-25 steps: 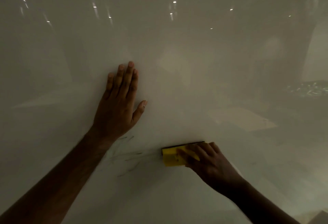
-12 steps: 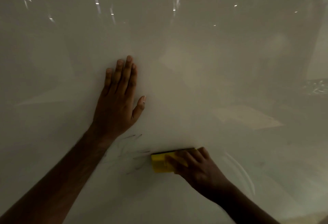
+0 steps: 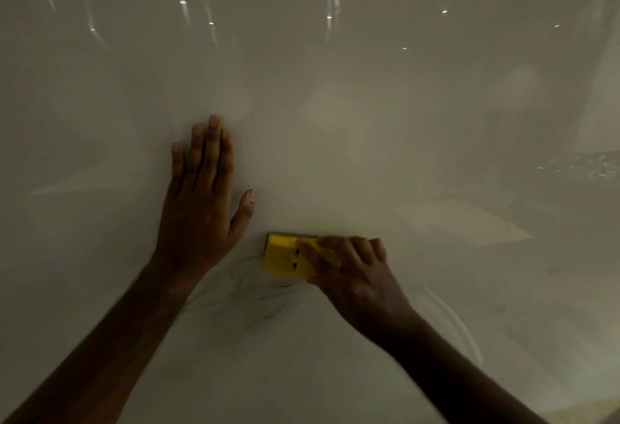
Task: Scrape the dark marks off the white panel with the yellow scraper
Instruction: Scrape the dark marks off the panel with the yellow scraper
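Nearest, faint dark scribbled marks [image 3: 248, 296] remain on the glossy white panel [image 3: 369, 121], so scraping looks unfinished. At two o'clock from them, the right hand [image 3: 352, 276] curls its fingers around a yellow rectangular plastic scraper [image 3: 283, 255]. At eleven o'clock, the left hand [image 3: 198, 202] presses flat, fingers straight.

— Where's the left hand [image 3: 198, 208]?
— Flat, palm down, fingers straight and close together, thumb spread out to the side. The forearm runs back toward the lower left.
— And the right hand [image 3: 352, 276]?
— Lower and to the right of it, fingers curled forward and gripping, knuckles up. Its forearm angles off to the lower right. The two hands sit near each other, not touching.
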